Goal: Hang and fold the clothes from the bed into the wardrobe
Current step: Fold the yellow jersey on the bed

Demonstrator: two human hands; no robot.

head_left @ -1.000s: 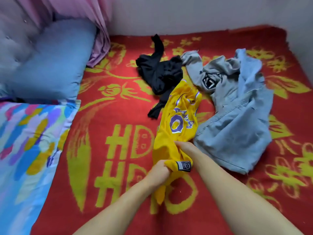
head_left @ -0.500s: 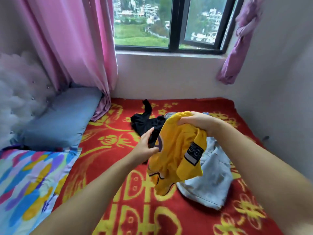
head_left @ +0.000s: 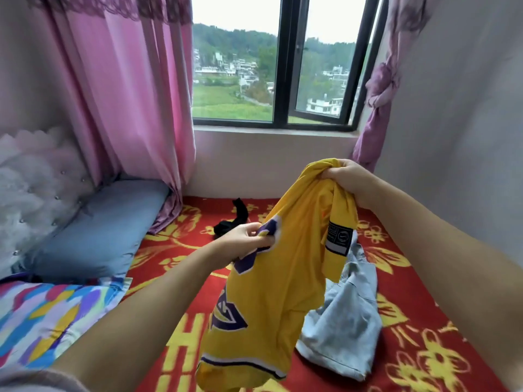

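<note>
A yellow jersey (head_left: pixel 285 284) with purple trim hangs in the air above the bed. My right hand (head_left: pixel 343 179) grips a bunched top edge of it, held high. My left hand (head_left: pixel 246 240) pinches a purple-trimmed edge lower and to the left. On the red blanket (head_left: pixel 418 292) behind the jersey lie a light blue denim garment (head_left: pixel 348 323) and a black garment (head_left: pixel 232 222), both partly hidden. The wardrobe is not in view.
A blue pillow (head_left: pixel 96 230) lies at the left, against a tufted headboard (head_left: pixel 34 182). A multicoloured quilt (head_left: pixel 51 318) covers the near left. Pink curtains (head_left: pixel 133 94) and a window (head_left: pixel 283 69) stand behind the bed. A grey wall (head_left: pixel 458 123) closes the right side.
Both hands lifted the yellow jersey off the bed and raised it higher. My left hand, loose beside it half a second ago, now pinches its purple edge. The view tilted up toward the window.
</note>
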